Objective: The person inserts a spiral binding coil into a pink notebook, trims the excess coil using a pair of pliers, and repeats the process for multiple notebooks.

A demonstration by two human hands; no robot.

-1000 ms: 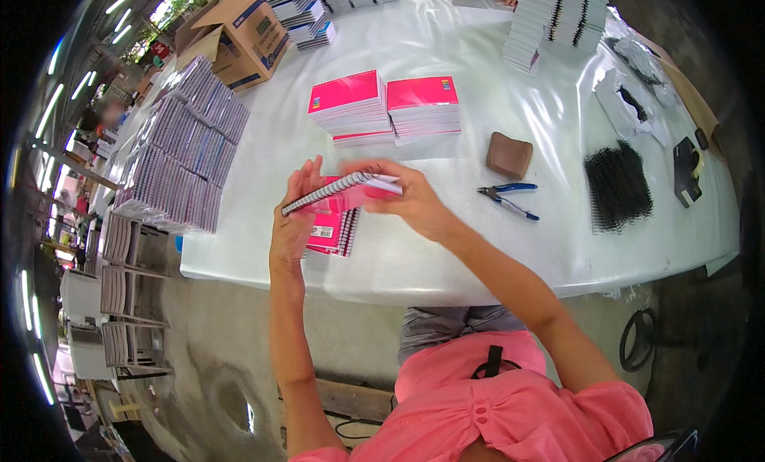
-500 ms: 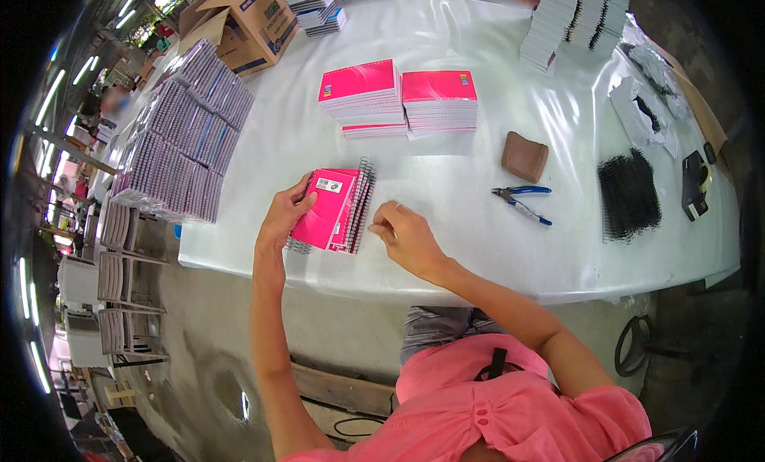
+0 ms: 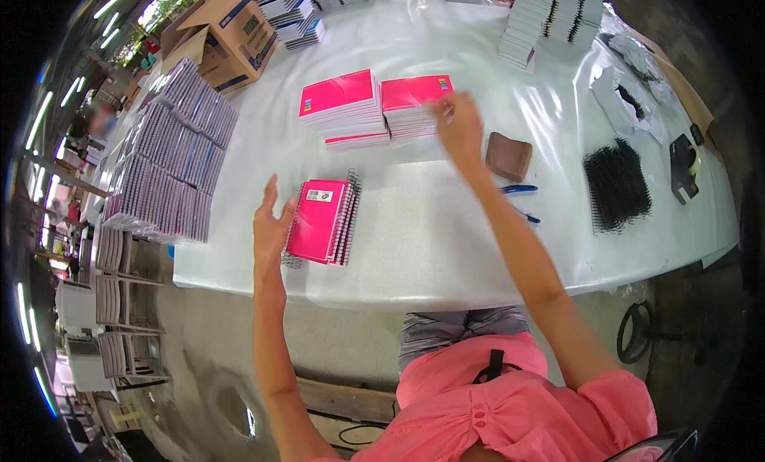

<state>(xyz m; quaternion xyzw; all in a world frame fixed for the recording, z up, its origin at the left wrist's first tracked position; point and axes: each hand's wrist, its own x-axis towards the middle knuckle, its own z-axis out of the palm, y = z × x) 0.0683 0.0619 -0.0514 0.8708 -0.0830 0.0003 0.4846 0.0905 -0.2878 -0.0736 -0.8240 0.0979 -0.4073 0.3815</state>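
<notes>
A small pile of pink spiral-bound notebooks (image 3: 314,227) lies on the table in front of me, with wire coils showing along its sides. My left hand (image 3: 272,220) is just left of this pile, fingers stretched and thumb apart, holding nothing. Farther off, two stacks of pink-covered books stand side by side: a left stack (image 3: 343,103) and a right stack (image 3: 410,103). At the right stack's right edge is my right hand (image 3: 460,129), its fingers bent and smeared by motion. Whether it grips a book cannot be made out.
Right of centre lie a brown pad (image 3: 508,157) and blue-handled pliers (image 3: 521,189), partly behind my right forearm. Black binding coils (image 3: 617,187) and a tape dispenser (image 3: 684,169) lie farther right. Wrapped notebook stacks (image 3: 163,163) and a cardboard box (image 3: 231,43) line the left side.
My left hand has let go of the pink notebooks and shifted slightly left. My right hand has moved from beside them up and away to the right pink stack. The view has shifted a little.
</notes>
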